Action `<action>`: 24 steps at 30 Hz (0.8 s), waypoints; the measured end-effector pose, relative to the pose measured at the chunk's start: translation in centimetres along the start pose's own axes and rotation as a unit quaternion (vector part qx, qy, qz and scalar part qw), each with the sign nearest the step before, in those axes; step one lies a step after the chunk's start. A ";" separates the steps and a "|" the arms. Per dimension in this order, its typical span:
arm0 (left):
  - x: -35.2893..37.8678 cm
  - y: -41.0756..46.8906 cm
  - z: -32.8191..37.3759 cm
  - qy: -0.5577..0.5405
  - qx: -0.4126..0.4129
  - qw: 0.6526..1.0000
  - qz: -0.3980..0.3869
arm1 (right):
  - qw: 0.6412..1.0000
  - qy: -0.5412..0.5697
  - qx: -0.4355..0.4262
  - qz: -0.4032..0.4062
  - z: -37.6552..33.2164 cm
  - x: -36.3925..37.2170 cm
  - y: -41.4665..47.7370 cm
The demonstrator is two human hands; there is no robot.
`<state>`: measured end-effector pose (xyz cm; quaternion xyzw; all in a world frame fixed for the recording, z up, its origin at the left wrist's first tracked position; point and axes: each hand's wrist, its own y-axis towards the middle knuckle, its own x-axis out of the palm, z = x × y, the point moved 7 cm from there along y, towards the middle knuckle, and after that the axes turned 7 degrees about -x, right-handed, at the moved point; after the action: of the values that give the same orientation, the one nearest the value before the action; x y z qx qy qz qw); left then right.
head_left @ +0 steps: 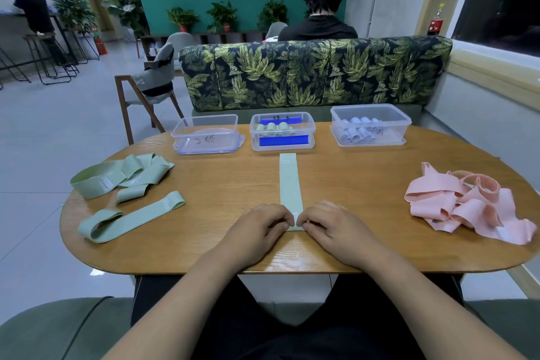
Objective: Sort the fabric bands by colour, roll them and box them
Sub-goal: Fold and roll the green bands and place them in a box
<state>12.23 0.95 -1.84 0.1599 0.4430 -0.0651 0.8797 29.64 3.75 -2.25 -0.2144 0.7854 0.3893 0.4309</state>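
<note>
1. Head view, setting: oval wooden table point(204, 254) in a café-like room, leaf-print sofa point(315, 73) behind it. Three clear boxes in a row at the far edge.
2. Boxes: left box point(181, 137) looks empty. Middle box point(254, 137) holds green rolls point(271, 126). Right box point(403, 124) holds pale blue rolls point(358, 133).
3. Unrolled stock: green pile point(125, 175) at far left, loose green band point(131, 219) just in front of it, pink pile point(467, 207) at far right, well apart from the greens.
4. Task thing: flat green band point(289, 184) lies straight down the table centre, far end near the middle box, near end under the fingers.
5. Grip: left hand point(257, 228) and right hand point(330, 228) both curled, fingertips pinching the band's near end from either side, hands almost touching.
6. Step, my read: colours already sorted, blue boxed, green part-way. This is the start of rolling one green band, with the first turn being tucked.
7. Next move calls for rolling forward, away from the body, both hands keeping the edges even and tight so the coil doesn't cone. It then goes into the middle box with the other green rolls. Pink not yet started, presumably for the left box.
</note>
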 end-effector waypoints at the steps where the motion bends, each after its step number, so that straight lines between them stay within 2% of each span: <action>1: 0.1 -0.1 0.1 0.007 0.008 1.000 0.001 | 1.000 -0.001 -0.006 0.000 -0.1 0.0 -0.1; 5: 0.1 -0.7 0.4 -0.018 0.039 0.999 -0.012 | 1.000 -0.005 -0.025 0.003 -0.5 -0.2 -0.5; 8: -0.7 -0.8 0.3 -0.064 0.023 0.998 0.015 | 0.999 0.004 -0.031 0.020 -1.0 -0.7 -0.6; 12: -0.9 -0.8 -0.1 -0.038 -0.005 0.999 0.030 | 0.999 0.027 -0.027 0.036 -1.2 -1.2 -0.8; 24: -0.6 -1.0 0.2 -0.018 0.007 1.000 0.010 | 0.999 0.038 -0.019 0.019 -0.9 -0.8 -0.7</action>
<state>11.78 -0.11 -1.45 0.1690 0.4250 -0.0627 0.8871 30.09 2.60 -1.61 -0.2224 0.7977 0.4034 0.3893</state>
